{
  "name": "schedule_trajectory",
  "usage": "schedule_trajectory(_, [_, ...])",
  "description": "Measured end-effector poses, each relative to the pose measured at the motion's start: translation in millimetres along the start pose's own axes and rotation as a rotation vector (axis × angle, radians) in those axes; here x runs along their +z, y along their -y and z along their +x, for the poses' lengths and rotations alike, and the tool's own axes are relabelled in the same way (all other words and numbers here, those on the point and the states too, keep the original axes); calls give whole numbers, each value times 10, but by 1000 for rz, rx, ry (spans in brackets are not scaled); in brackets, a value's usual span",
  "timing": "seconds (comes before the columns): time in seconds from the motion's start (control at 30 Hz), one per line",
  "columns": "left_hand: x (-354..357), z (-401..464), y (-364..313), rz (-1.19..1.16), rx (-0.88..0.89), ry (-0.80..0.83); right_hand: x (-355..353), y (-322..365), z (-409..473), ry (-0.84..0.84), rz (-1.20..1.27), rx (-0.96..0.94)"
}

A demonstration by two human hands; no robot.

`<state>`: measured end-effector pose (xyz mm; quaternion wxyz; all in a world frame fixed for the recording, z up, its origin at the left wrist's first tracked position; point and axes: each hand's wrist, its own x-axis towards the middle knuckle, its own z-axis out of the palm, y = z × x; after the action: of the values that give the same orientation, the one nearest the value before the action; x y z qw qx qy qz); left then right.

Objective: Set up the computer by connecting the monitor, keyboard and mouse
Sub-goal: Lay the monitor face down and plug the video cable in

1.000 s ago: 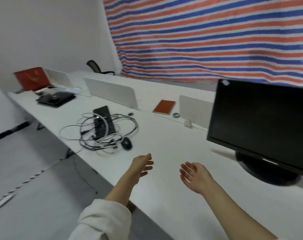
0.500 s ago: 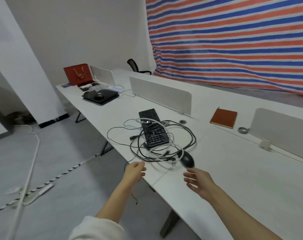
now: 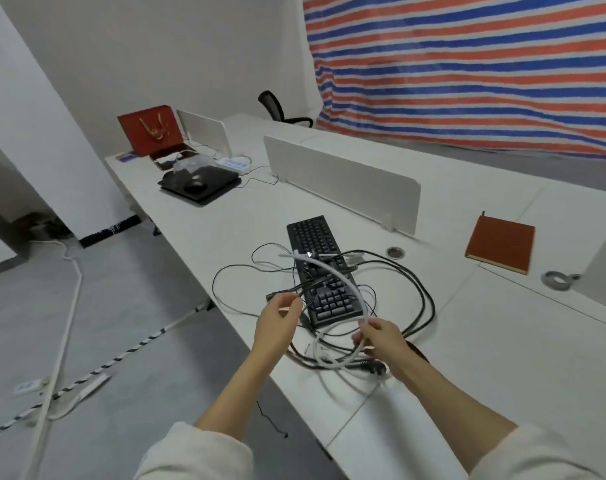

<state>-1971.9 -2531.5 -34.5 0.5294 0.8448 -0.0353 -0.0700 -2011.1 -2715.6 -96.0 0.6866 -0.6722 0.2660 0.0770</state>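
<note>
- White desk (image 3: 485, 344): bare surface to the right of the cables; both hands work near its front edge.
- Black keyboard (image 3: 320, 268) lies under tangled cables.
- Right hand (image 3: 381, 337) grips the white cable (image 3: 343, 282).
- Left hand (image 3: 277, 320) pinches a black cable (image 3: 423, 292).

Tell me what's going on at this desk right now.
A person is sorting a tangle of cables lying over a black keyboard on a long white desk. The right hand pinches a thick white cable that arcs over the keyboard, and the left hand holds a thin black cable near the keyboard's left edge. Nothing looks plugged in yet, and no monitor is in view. A brown notebook lies further right.
</note>
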Motion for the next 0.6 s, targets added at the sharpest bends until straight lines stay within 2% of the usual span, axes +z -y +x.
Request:
schedule_trajectory(0.13, [118,391,-271,60,185,16,-54,337,162,-198,-64,-338])
schedule_trajectory(0.23, [203,676,-485,301,432,-28,-160,813,186,-251,-58,-555])
schedule_trajectory(0.3, [258,895,-703,388,504,-12,-259,1153,223,-298,12,-653])
schedule_trajectory(0.4, [319,1182,-1009,385,536,70,-404,1619,216,-298,204,-692])
schedule_trajectory(0.47, [337,1341,-1208,245,518,151,-494,1925,184,-271,382,-693])
schedule_trajectory(0.53, [354,1454,-1348,87,508,304,-574,2192,121,-206,604,-681])
schedule_trajectory(0.6, [370,1531,-1435,62,525,452,-626,2451,61,-114,831,-657])
